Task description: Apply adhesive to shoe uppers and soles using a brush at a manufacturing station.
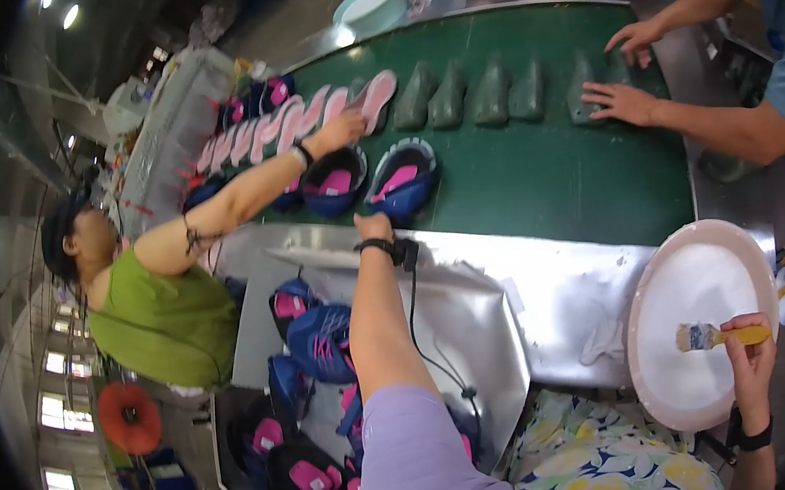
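My left hand (pixel 374 228) grips the near edge of a navy shoe upper (pixel 417 186) with a pink lining, at the near side of the green conveyor belt (pixel 542 183). The fingers are partly hidden by the shoe. Another navy upper (pixel 334 185) sits just left of it. At the lower right, my right hand (pixel 752 360) closes round the yellow handle of a paintbrush (pixel 708 337). Its bristles point left, over a pale round basin (pixel 645 322) with white contents.
Grey-green shoe lasts (pixel 490 96) and pink soles (pixel 336 107) line the belt's far side. A person in green (pixel 161 313) reaches across from the left; another's hands (pixel 625 104) touch lasts at right. A metal bin (pixel 465 319) beside my left arm holds several uppers (pixel 319 344).
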A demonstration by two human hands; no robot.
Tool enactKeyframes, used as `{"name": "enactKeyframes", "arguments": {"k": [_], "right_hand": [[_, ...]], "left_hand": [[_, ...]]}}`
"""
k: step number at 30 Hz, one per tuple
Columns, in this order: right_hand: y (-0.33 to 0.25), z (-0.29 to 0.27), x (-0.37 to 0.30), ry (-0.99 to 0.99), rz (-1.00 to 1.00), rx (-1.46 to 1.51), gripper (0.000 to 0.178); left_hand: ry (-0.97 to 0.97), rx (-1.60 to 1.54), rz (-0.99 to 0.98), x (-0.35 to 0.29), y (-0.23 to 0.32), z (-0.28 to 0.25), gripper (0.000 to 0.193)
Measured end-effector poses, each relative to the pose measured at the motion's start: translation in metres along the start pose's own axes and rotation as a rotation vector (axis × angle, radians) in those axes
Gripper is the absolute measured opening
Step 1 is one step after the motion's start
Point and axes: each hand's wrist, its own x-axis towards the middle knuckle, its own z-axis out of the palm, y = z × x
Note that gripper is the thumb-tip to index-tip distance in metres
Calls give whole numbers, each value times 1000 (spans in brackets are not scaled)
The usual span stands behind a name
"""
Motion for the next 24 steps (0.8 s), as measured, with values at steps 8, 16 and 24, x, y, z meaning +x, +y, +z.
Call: {"name": "enactKeyframes", "arguments": {"k": [8,16,24], "right_hand": [[-11,-1,14,-27,-73,-27,13],[-6,-4,-1,-75,-56,24,14],[15,-10,9,13,23,-36,14]], "left_hand": [[-30,109,543,-51,38,-128,22],[-353,-481,-93,-48,12,-67,74],[3,-507,-140,-22,-14,-4,93]]}}
